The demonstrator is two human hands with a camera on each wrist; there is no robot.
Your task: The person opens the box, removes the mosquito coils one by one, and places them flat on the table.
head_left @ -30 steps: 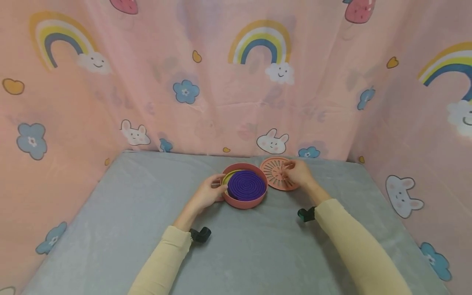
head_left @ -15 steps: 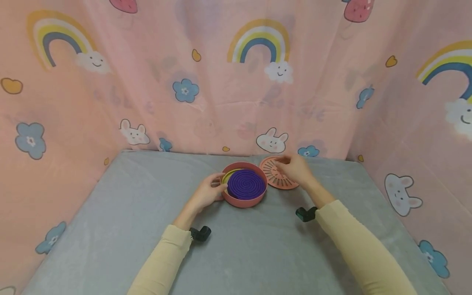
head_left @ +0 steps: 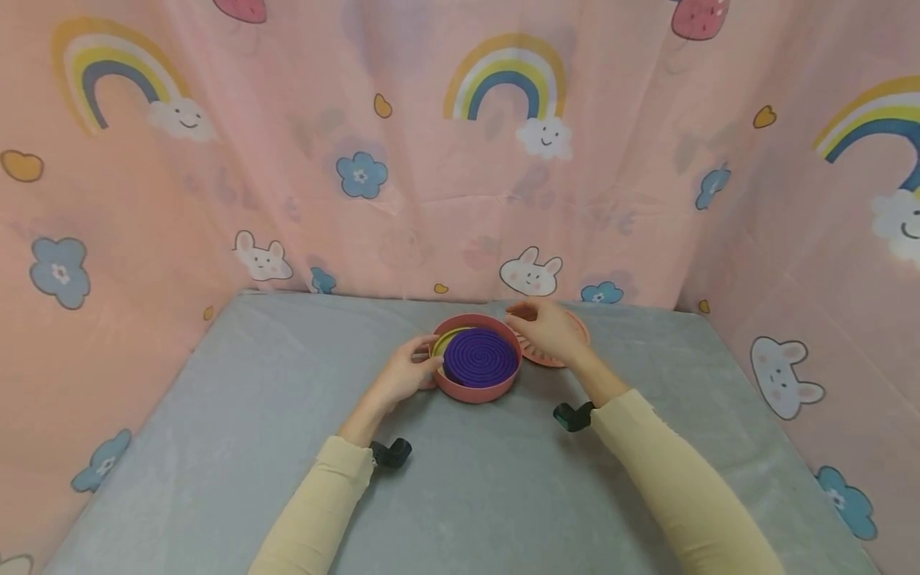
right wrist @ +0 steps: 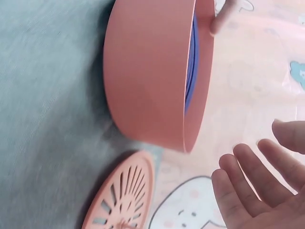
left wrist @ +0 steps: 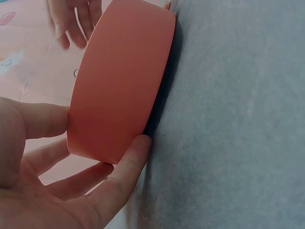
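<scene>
A round pink mosquito coil box (head_left: 477,393) stands near the back of the table in the head view. Inside lie a purple spiral disc (head_left: 480,357) and, partly covered by it, a yellow round piece (head_left: 444,342). My left hand (head_left: 407,370) grips the box's left side, thumb at the rim; in the left wrist view its fingers (left wrist: 121,176) reach round the wall to the base. Over the right rim, my right hand (head_left: 549,329) hovers with loosely extended fingers and nothing in them. Beneath it lies the slotted pink lid (right wrist: 121,195), partly hidden in the head view.
A grey cloth covers the table (head_left: 460,495). Pink patterned curtains (head_left: 402,224) rise along its back edge and both sides. Black wrist cameras, such as the right one (head_left: 573,417), stick out under the sleeves.
My right hand has moved left from above the lid towards the box's right rim, covering more of the lid. The left hand and the box stay where they were.
</scene>
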